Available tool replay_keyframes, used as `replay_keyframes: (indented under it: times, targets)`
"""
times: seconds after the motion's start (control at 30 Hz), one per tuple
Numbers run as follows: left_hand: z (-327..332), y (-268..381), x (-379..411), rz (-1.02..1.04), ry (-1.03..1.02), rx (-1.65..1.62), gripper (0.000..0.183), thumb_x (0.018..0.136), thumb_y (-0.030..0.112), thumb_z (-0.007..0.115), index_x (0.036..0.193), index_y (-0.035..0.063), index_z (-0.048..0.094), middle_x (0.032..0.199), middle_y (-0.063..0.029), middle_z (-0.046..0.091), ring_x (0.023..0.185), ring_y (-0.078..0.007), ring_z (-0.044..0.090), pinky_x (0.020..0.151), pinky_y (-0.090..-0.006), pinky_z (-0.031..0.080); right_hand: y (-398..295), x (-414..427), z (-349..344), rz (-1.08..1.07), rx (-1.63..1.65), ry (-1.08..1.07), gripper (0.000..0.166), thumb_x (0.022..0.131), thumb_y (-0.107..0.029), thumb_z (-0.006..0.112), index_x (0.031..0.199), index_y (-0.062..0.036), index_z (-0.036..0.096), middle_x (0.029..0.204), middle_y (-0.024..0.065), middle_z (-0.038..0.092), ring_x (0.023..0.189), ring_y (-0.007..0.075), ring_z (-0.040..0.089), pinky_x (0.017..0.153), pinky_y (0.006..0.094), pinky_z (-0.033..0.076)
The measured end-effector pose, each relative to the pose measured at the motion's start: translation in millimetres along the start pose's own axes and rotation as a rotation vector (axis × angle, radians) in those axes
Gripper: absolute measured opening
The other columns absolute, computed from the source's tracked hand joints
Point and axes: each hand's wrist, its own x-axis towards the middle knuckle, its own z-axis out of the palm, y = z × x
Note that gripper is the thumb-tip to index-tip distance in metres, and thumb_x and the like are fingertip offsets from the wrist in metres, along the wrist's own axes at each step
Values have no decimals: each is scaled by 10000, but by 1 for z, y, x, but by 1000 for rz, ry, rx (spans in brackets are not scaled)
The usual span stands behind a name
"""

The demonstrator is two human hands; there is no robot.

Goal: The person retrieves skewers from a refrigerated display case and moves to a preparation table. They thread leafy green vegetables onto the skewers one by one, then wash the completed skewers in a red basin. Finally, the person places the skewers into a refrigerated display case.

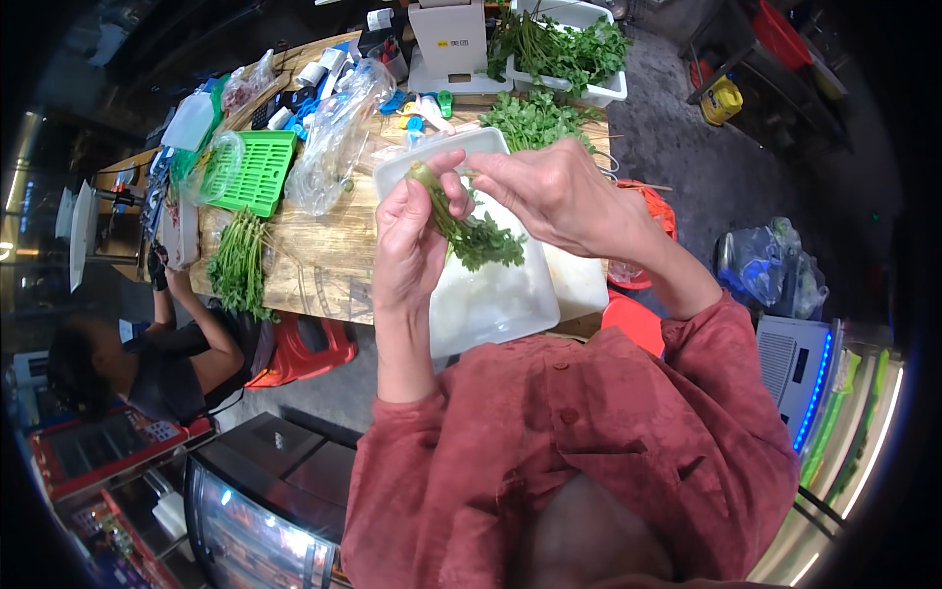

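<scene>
My left hand point(412, 228) grips a small bunch of leafy green herb, likely coriander point(478, 239), its stems folded near the fingertips and its leaves hanging right. Close beside it, my right hand point(563, 195) is pinched and seems to hold a thin wooden stick point(655, 186). Most of that stick is hidden by the hand, with one end jutting out past the wrist. Beneath both hands lies a white plastic tub point(500, 309). Just behind the tub is a pile of loose herb point(541, 121) on the wooden table point(324, 254).
A white bin point(611, 92) of herbs stands at the back right. Leftward are a green slotted basket point(254, 173), plastic bags point(331, 140) and a herb bunch point(239, 261). Another person point(169, 353) works at the left end. Red stools point(313, 353) and a bagged bundle point(769, 265) flank the table.
</scene>
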Motion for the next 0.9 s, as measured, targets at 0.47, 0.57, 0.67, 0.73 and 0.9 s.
replay_keyframes:
  times: [0.47,0.57,0.67,0.73,0.9]
  targets:
    - [9,4,-11,42,48,157,287,882,214,506,1003,-43,545,821,-56,541,710,-101,452,678,-235,378,-12,-5,-11,-98,-97,32,209,596,52,531,746,-4,397,577,122,507,514,297,539,422,365,403]
    - [9,4,-12,64,41,193,284,872,197,524,1002,-54,549,822,-61,542,703,-97,450,666,-220,378,-13,-7,-14,-111,-100,12,195,610,49,521,754,-7,402,580,110,503,511,282,540,419,356,402]
    - [13,3,-15,63,25,225,280,866,183,533,997,-63,553,823,-63,546,705,-93,455,659,-206,379,-18,-9,-16,-115,-123,15,184,628,36,526,763,-7,408,571,102,491,500,265,538,406,339,401]
    - [18,-1,-16,57,35,206,278,865,181,536,993,-65,555,824,-66,548,702,-91,456,659,-202,381,-19,-14,-13,-114,-147,38,170,641,18,533,758,-8,412,568,95,488,492,250,538,399,327,405]
    - [25,-13,-19,86,48,275,234,863,142,537,974,-61,569,822,-63,560,695,-92,475,626,-193,390,-29,-18,-10,-94,-208,57,130,689,-31,540,749,-7,427,570,77,490,486,222,540,391,311,411]
